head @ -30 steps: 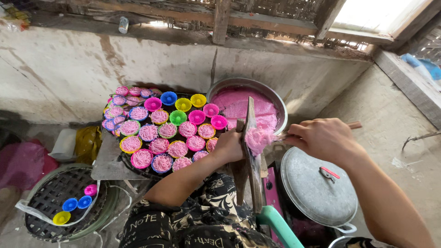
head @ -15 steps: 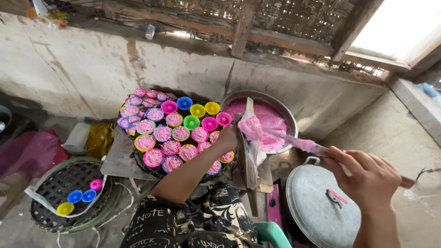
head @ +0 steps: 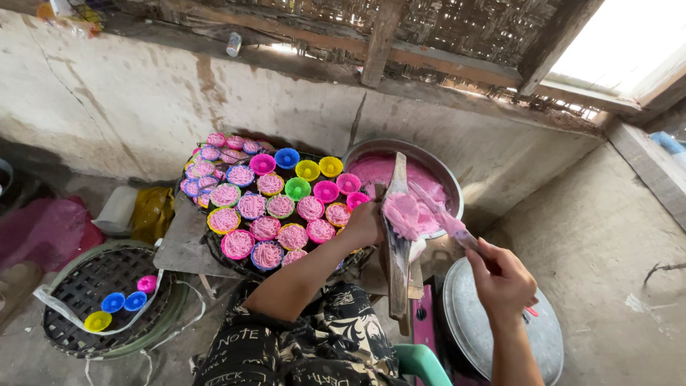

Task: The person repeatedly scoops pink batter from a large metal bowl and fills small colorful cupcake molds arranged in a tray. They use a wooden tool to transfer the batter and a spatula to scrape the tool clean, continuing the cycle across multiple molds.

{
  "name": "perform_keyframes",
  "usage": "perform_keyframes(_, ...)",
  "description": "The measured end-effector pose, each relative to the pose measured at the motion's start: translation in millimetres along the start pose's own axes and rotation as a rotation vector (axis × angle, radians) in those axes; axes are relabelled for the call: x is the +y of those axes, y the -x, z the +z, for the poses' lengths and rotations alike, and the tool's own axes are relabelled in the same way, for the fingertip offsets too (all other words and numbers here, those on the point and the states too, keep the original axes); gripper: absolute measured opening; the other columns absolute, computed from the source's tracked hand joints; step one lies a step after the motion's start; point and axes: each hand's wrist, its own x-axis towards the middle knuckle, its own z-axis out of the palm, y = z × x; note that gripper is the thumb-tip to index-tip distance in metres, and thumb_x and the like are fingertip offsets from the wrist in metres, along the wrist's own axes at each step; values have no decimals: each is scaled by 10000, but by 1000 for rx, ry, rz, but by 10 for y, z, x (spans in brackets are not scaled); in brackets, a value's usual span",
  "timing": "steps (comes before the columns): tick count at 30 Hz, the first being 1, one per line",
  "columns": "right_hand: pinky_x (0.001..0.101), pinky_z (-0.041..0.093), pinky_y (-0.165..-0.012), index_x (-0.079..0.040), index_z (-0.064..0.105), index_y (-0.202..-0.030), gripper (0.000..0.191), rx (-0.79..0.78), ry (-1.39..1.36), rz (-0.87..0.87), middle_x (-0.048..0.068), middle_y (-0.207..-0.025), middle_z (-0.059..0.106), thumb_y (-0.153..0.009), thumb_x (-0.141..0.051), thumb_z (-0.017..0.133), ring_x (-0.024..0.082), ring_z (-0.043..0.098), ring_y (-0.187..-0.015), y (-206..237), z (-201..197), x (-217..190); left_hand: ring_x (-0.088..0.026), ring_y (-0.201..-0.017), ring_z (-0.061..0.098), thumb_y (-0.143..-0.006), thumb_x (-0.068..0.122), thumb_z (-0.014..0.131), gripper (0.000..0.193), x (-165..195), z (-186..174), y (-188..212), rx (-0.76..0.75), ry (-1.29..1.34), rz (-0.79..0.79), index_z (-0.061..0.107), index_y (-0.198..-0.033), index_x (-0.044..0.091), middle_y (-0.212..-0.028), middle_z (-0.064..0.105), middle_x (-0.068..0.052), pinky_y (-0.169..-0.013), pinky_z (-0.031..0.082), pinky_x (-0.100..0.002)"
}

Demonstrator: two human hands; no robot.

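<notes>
— What have your hands got?
— Your right hand [head: 504, 279] grips a spatula [head: 446, 223], blade on the pink dough [head: 402, 212] atop the wooden board [head: 397, 236]; your left hand [head: 366, 223] closes around that board.
— Room around?
— Batter basin [head: 436, 168] behind, cup tray [head: 214, 246] left, metal lid [head: 468, 322] just below-right.

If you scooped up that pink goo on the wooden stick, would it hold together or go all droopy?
Probably droopy. The pink dough sits as a soft lump on the wooden paddle and smears along the spatula in the right hand, so it looks sticky and soft. It would likely cling to fingers rather than slide off.
</notes>
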Motion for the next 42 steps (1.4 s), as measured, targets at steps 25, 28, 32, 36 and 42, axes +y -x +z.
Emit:
perform_keyframes(25,204,413,-555,-16,766,-1038,267,-381,-238,53,12,-739,674,-790,-87,837,25,540,-619,163,192,127,-324,-959,709,-884,247,653,317,-346,-231,-71,-27,223,-216,675,-1140,61,-1039,733,-179,-819,561,-433)
perform_keyframes(28,196,439,-606,-11,751,-1097,259,-274,-215,140,-13,-806,684,-860,-93,817,10,554,-699,31,295,251,-260,-946,698,-977,235,558,297,-451,-269,-121,-179,1269,-548,653,-1171,32,-1055,718,-137,-833,568,-406)
perform_keyframes(32,195,453,-636,10,754,-1127,270,-207,-60,250,-25,-815,688,-884,-88,819,18,568,-708,39,493,371,-196,-943,689,-1029,212,498,290,-487,-314,-135,-324,1444,-605,646,-1191,22,-1073,702,-94,-851,574,-375)
perform_keyframes(36,201,403,-624,7,778,-1160,295,-307,-251,348,-11,-805,614,-881,-75,826,24,501,-706,307,531,433,-224,-939,695,-966,184,585,254,-453,-493,-177,-399,1330,-489,655,-1150,23,-1060,686,-93,-848,580,-395)
perform_keyframes(42,217,421,-656,-2,771,-1172,301,-360,-274,647,30,-906,738,-908,-146,774,67,597,-782,163,255,701,-266,-933,704,-872,142,714,250,-208,-1215,-171,-319,1202,-214,668,-1088,25,-1041,661,-91,-842,589,-424)
